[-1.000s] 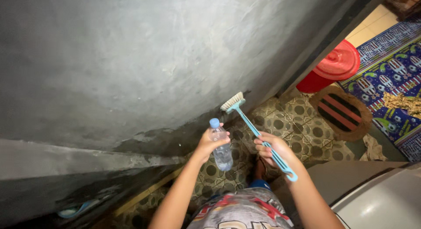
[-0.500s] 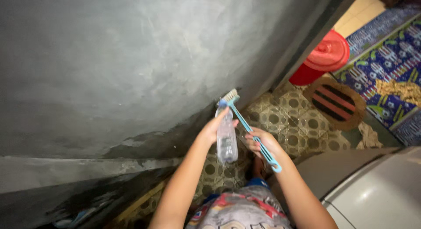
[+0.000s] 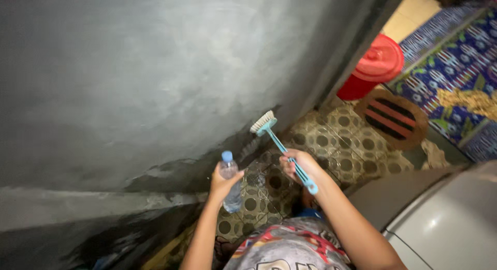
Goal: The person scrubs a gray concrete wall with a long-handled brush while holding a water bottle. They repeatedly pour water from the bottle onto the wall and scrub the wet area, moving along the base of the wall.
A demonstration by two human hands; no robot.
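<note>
My left hand (image 3: 221, 184) grips a clear plastic water bottle (image 3: 231, 190) with a blue cap, held upright low by the wall. A light blue long-handled scrub brush (image 3: 282, 146) is in my right hand (image 3: 296, 165), which holds it near the handle's end. The pale bristle head (image 3: 261, 122) points at the bottom of the grey cement wall (image 3: 155, 78), close to or touching it. The wall's base looks dark and wet beneath the brush.
The floor (image 3: 336, 146) has patterned tiles with dark circles. A red lidded bucket (image 3: 375, 65) stands by the doorway, an oval striped mat (image 3: 393, 120) beside it, a colourful rug (image 3: 455, 68) beyond. A grey-white appliance (image 3: 445, 223) is at lower right. A concrete ledge (image 3: 77, 208) runs at the left.
My left hand has drawn the bottle back from the brush head, turned it upright and lowered it to the left. The brush head stays at the wall's base.
</note>
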